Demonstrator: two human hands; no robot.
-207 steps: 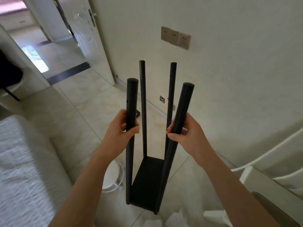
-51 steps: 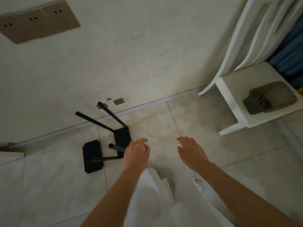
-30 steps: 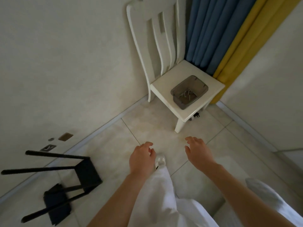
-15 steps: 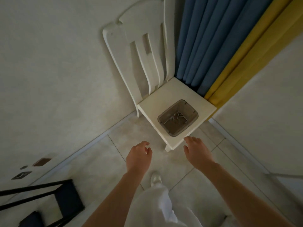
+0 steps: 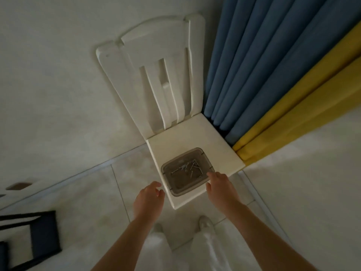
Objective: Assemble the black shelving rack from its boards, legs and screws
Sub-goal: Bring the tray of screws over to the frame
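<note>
A grey plastic tray [image 5: 176,189] holding several screws [image 5: 190,167] sits on the seat of a white chair [image 5: 220,151]. My right hand [image 5: 221,185] reaches over the tray's near right corner with relaxed fingers, holding nothing. My left hand [image 5: 148,198] hovers just left of the seat's front corner, fingers loosely curled and empty. The partly built black rack [image 5: 44,237] lies on its side on the floor at the lower left, its legs running off the frame edge.
The chair stands in a corner against the wall, with blue and yellow curtains [image 5: 263,79] at its right. My feet in white shoes [image 5: 205,222] stand on the tiled floor just before the chair.
I have set the rack down on the floor and turned and stepped to the chair. Both hands moved forward, and the right one now reaches the tray.
</note>
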